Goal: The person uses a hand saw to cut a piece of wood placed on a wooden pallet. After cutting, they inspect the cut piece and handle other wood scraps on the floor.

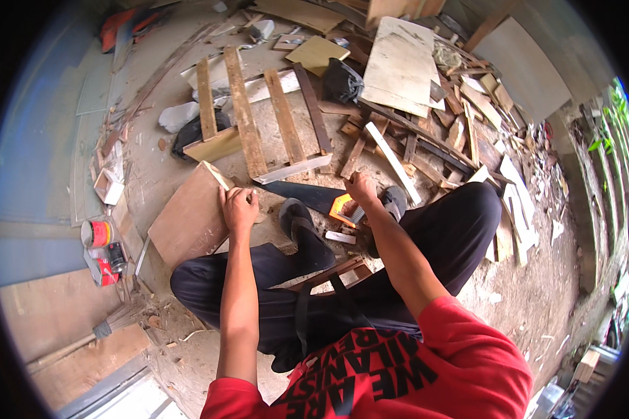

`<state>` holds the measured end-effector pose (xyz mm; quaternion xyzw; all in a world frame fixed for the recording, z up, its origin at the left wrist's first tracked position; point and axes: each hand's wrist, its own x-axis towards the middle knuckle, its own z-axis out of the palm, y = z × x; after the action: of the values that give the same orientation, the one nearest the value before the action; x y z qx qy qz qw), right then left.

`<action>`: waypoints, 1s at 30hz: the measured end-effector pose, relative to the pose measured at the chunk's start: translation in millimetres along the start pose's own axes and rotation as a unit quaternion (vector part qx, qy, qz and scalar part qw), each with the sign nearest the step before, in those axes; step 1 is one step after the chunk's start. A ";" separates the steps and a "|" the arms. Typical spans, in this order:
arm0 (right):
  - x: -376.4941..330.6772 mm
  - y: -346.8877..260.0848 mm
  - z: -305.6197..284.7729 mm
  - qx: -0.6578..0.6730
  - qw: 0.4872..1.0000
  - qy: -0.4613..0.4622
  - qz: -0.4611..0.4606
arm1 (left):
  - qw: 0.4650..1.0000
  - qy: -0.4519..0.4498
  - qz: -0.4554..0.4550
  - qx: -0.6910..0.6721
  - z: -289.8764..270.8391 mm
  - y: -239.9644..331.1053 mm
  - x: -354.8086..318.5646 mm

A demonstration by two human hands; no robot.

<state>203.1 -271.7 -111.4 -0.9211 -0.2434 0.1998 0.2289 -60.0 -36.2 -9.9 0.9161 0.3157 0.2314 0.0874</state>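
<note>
Left hand (239,208) presses flat and unclenched on the plywood board (189,222) lying left on the ground; right hand (361,188) clenches the handsaw (318,199) handle just right. Risk, I'd judge: blade skipping toward those fingers, board shifting underneath.

A brown plywood board (189,220) with a pale edge lies left of the black sandals (304,227). Right of them, the handsaw (328,202) has a dark blade and an orange-and-black handle. The trousers (370,272) are black; the shirt (398,370) is red with black lettering. Far left of the sandals stand red cans (99,234).
</note>
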 end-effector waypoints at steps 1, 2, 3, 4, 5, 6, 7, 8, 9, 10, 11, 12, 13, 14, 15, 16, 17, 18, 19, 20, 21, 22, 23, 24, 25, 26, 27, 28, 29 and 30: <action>-6.1 6.9 -3.2 -0.006 0.999 -0.033 0.019 | 1.000 -0.007 -0.006 0.005 -2.2 2.0 -0.3; -6.5 35.1 2.3 -0.010 0.999 0.032 0.008 | 1.000 -0.001 -0.012 -0.010 3.5 10.2 2.5; -6.2 62.4 9.7 -0.016 0.995 0.096 -0.005 | 0.999 0.014 -0.019 -0.035 12.0 15.2 4.4; -11.3 48.3 8.4 -0.002 0.996 0.077 0.036 | 0.999 0.007 -0.032 -0.026 6.7 4.3 -0.8; -15.7 42.8 -1.6 0.006 0.995 0.064 0.081 | 0.999 0.000 -0.041 -0.028 4.9 2.5 -3.5; -8.4 52.2 1.6 0.003 0.991 0.107 0.084 | 0.999 0.000 -0.039 -0.025 3.8 1.4 -6.8; 0.1 66.0 -4.0 -0.023 0.985 0.127 0.119 | 0.999 -0.002 -0.035 -0.029 5.6 5.5 -8.2; 10.8 113.8 -5.0 -0.058 0.965 0.215 0.141 | 0.998 -0.004 -0.021 -0.054 18.0 23.8 -3.7; 17.4 162.7 -10.8 -0.096 0.936 0.300 0.159 | 0.997 -0.010 -0.009 -0.077 29.1 40.4 -0.5; 20.9 178.7 -20.9 -0.068 0.946 0.251 0.192 | 0.997 -0.014 -0.006 -0.075 27.3 37.9 -2.4; 22.6 185.9 -30.8 -0.040 0.953 0.200 0.223 | 0.997 -0.017 -0.004 -0.073 23.7 35.3 -3.8; 14.9 135.5 -28.2 0.000 0.958 0.146 0.246 | 0.998 -0.035 -0.027 -0.044 2.5 11.7 -10.6; 13.0 140.6 -36.5 0.010 0.956 0.116 0.268 | 0.998 -0.036 -0.021 -0.052 2.2 12.9 -8.3; 13.1 153.1 -42.0 0.020 0.953 0.085 0.289 | 0.997 -0.038 -0.016 -0.061 5.6 15.0 -6.8; 14.1 165.2 -47.7 0.031 0.948 0.054 0.311 | 0.997 -0.041 -0.011 -0.070 10.6 18.4 -4.5; 9.5 157.6 -45.8 0.035 0.951 0.042 0.303 | 0.996 -0.053 -0.016 -0.067 7.0 20.8 -4.4; 6.5 156.3 -42.4 0.004 0.953 0.057 0.296 | 0.997 -0.050 -0.011 -0.059 10.3 20.4 -5.2; 4.1 155.0 -39.1 -0.028 0.954 0.071 0.289 | 0.997 -0.048 -0.006 -0.052 11.7 18.1 -4.3; 1.3 154.7 -34.9 -0.060 0.953 0.084 0.283 | 0.998 -0.047 0.000 -0.044 14.0 16.3 -4.8; -2.5 154.3 -35.6 -0.096 0.949 0.115 0.276 | 0.997 -0.057 -0.017 -0.045 14.5 21.4 -3.7; -3.5 153.4 -36.7 -0.114 0.944 0.133 0.279 | 0.998 -0.056 -0.024 -0.026 14.3 26.9 -4.6; -2.9 162.3 -37.5 -0.104 0.944 0.138 0.281 | 0.995 -0.057 -0.030 -0.072 18.7 32.4 -3.6; -1.4 168.2 -38.0 -0.093 0.944 0.144 0.281 | 0.991 -0.058 -0.037 -0.115 23.2 34.2 -1.0; -3.1 173.0 -36.0 -0.106 0.940 0.178 0.271 | 0.989 -0.049 -0.025 -0.136 31.8 39.6 -0.4; -3.3 168.4 -37.4 -0.107 0.941 0.178 0.269 | 0.988 -0.050 -0.009 -0.143 35.6 47.3 5.3; -6.3 170.0 -37.4 -0.102 0.945 0.172 0.261 | 0.987 -0.054 0.008 -0.151 38.2 58.7 8.6; -8.6 172.4 -38.4 -0.098 0.948 0.165 0.252 | 0.985 -0.059 0.024 -0.159 41.0 70.2 12.0; -8.5 175.8 -39.0 -0.088 0.952 0.179 0.233 | 0.978 -0.078 0.008 -0.193 45.7 81.8 16.4; -11.4 179.5 -38.3 -0.049 0.950 0.229 0.206 | 0.976 -0.080 0.022 -0.201 50.3 93.2 20.6; -14.6 185.5 -39.6 -0.005 0.951 0.258 0.172 | 0.974 -0.083 0.036 -0.209 54.8 104.4 24.3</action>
<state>276.6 -436.5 -171.6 -0.9703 -0.0147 -0.0092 0.2412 39.3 -104.0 -17.1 0.9043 0.2192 0.2182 0.2942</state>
